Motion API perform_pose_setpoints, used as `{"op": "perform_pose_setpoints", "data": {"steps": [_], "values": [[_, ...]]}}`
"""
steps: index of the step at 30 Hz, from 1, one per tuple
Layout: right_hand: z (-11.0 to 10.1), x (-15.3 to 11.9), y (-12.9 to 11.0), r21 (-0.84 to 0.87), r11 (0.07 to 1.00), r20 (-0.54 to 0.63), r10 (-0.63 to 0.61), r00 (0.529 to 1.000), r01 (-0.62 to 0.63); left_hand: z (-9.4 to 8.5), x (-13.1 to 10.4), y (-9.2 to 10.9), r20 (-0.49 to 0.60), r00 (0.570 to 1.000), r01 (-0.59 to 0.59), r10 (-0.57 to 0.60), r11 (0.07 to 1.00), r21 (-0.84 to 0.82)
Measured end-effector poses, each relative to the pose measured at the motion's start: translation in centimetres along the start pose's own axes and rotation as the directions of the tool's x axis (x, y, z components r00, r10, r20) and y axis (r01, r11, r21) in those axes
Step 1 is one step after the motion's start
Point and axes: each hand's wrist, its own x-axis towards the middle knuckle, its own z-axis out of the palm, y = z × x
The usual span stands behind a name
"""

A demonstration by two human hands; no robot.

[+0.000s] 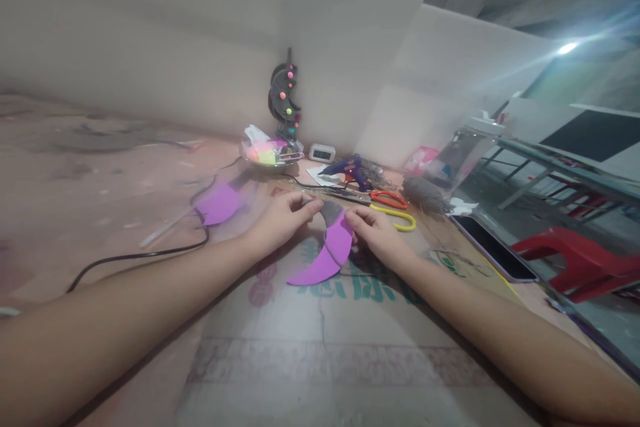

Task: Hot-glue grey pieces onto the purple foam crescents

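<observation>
A purple crescent shape (316, 266) hangs between my two hands, its upper tip covered in grey yarn and a loose strand crossing its middle. My left hand (286, 219) pinches the grey-wrapped tip between thumb and fingers. On the other side, my right hand (374, 230) has its fingers closed on the crescent's upper right edge. Beyond them lie orange-handled scissors (389, 199), yellow-handled scissors (400, 219) and a blue glue gun (350, 170). A roll of grey yarn (425, 195) rests to the right.
Behind stand a bowl (273, 162) of bright pieces, a dark crescent decoration (283, 97) with coloured balls and a small clock (322, 152). A purple piece (220, 204) and a black cord (135, 256) lie left. A phone (493, 247) lies right, near a red stool (565, 257).
</observation>
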Motion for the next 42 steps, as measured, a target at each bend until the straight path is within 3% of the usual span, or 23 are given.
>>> {"op": "perform_pose_setpoints", "data": {"steps": [3,7,11,21,26,29,33,42], "values": [[0.1,-0.1,-0.1,-0.025,1.000,-0.033,-0.018,0.999,0.017,0.0,0.0,0.0,0.002,1.000,-0.018,0.018,1.000,-0.012],[0.1,-0.1,0.0,-0.058,0.997,-0.120,-0.052,0.991,0.045,0.3,0.0,-0.3,0.112,0.994,0.001,0.009,0.996,-0.093],[0.0,-0.1,0.1,-0.089,0.993,-0.132,-0.088,0.987,0.077,0.7,-0.1,-0.3,0.163,0.987,0.007,0.011,0.994,-0.107],[0.2,-0.4,-0.4,-0.114,0.988,-0.070,-0.115,0.991,0.106,0.6,-0.4,0.1,0.087,0.996,0.037,-0.026,0.992,-0.124],[-0.7,0.7,0.1,0.005,0.972,-0.274,-0.226,0.935,0.237,0.8,-0.5,0.6,0.130,0.989,0.097,-0.070,0.971,-0.218],[-1.1,1.6,1.1,-0.018,0.972,-0.327,-0.226,0.918,0.233,0.9,-0.4,0.5,0.148,0.985,0.126,-0.089,0.957,-0.261],[-1.1,1.9,1.8,-0.068,0.975,-0.297,-0.224,0.928,0.213,1.0,-0.1,-0.1,0.220,0.973,0.141,-0.072,0.939,-0.313],[-0.9,1.8,2.0,-0.079,0.984,-0.262,-0.172,0.950,0.157,0.9,0.0,-0.2,0.239,0.970,0.113,-0.036,0.943,-0.314]]}}
